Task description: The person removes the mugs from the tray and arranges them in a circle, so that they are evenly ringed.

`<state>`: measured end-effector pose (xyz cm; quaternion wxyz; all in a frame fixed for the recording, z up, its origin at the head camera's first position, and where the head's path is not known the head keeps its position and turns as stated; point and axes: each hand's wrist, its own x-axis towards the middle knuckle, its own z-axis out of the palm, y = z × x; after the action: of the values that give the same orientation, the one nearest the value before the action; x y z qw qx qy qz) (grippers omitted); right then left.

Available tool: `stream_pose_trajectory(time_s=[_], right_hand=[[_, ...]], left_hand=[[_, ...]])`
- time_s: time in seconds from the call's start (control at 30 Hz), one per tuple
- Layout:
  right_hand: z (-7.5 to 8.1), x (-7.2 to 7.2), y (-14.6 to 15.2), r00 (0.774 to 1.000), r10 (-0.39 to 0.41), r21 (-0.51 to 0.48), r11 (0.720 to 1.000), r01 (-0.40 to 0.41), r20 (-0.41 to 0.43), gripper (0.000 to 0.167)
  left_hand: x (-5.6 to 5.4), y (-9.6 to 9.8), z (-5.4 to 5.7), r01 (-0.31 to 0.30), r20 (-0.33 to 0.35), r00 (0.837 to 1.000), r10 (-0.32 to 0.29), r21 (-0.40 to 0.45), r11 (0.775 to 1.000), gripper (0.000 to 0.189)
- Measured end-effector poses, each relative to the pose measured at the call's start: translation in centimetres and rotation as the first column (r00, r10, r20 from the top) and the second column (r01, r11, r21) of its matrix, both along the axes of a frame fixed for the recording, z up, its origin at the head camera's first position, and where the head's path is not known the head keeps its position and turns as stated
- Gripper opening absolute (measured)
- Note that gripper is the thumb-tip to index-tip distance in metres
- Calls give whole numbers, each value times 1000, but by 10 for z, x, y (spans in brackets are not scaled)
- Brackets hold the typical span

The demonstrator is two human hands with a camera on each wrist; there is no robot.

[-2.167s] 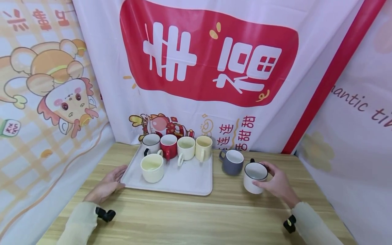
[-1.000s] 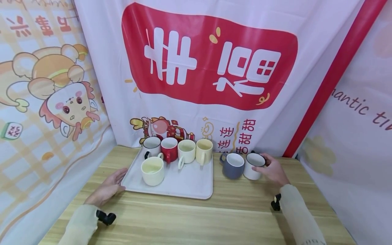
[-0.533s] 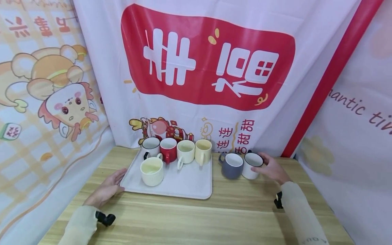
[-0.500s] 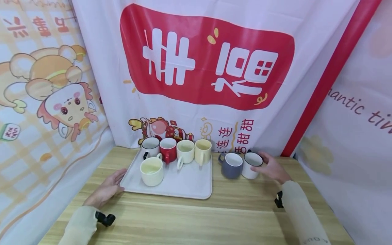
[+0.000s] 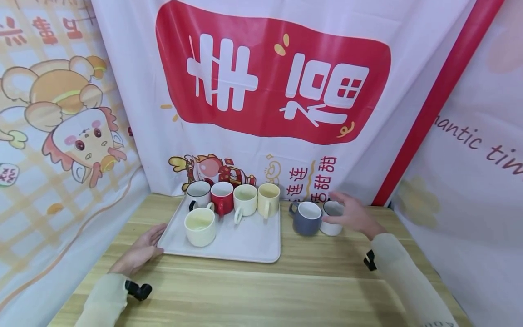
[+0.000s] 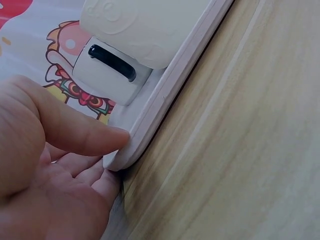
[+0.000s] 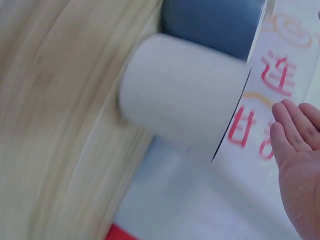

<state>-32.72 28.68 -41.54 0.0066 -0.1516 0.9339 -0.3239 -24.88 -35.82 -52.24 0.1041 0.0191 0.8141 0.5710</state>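
Note:
At the tray's left corner, my left hand [image 5: 139, 252] pinches the rim of the white tray [image 5: 249, 245]; the left wrist view shows the thumb on top and the other fingers at the outer edge. My right hand [image 5: 356, 217], fingers extended, is over a white mug with a black rim [image 5: 332, 228] and partly covers it in the head view. In the right wrist view the hand's fingers [image 7: 295, 130] are apart from this mug, which stands upright on the table. Just left of it sits a grey-blue mug [image 5: 307, 225], its handle toward the tray.
Along the tray's back stand a black-rimmed white mug [image 5: 199, 194], a red mug [image 5: 222, 202], a pale cream mug [image 5: 246, 204] and a yellowish mug [image 5: 268, 203]. A cream mug [image 5: 200, 232] sits in front of them. Printed cloth [image 5: 273, 150] hangs behind the wooden table [image 5: 229, 295].
The right hand brought the black-rimmed mug back and left beside the grey-blue mug, then let go and lifted above it. The left hand stayed at the tray.

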Motion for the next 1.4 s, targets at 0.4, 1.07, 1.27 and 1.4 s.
stream_pose_trajectory(time_s=[0.4, 1.07, 1.27, 1.4], right_hand=[[-3, 8, -107, 959, 259, 36, 966, -257, -118, 95], [-31, 25, -264, 929, 358, -93, 926, -367, -96, 93], [-48, 29, -298, 950, 306, -216, 925, -313, -67, 93], [-61, 31, -319, 968, 248, -338, 909, -243, -29, 95]], left_hand=[[-1, 4, 1, -21, -4, 1000, 21, -17, 1000, 95], [1, 2, 1, -17, -11, 1000, 17, -4, 1000, 95], [2, 3, 2, -4, -23, 1000, 4, -1, 1000, 94], [3, 3, 1, 1, -31, 1000, -1, 6, 1000, 94]])
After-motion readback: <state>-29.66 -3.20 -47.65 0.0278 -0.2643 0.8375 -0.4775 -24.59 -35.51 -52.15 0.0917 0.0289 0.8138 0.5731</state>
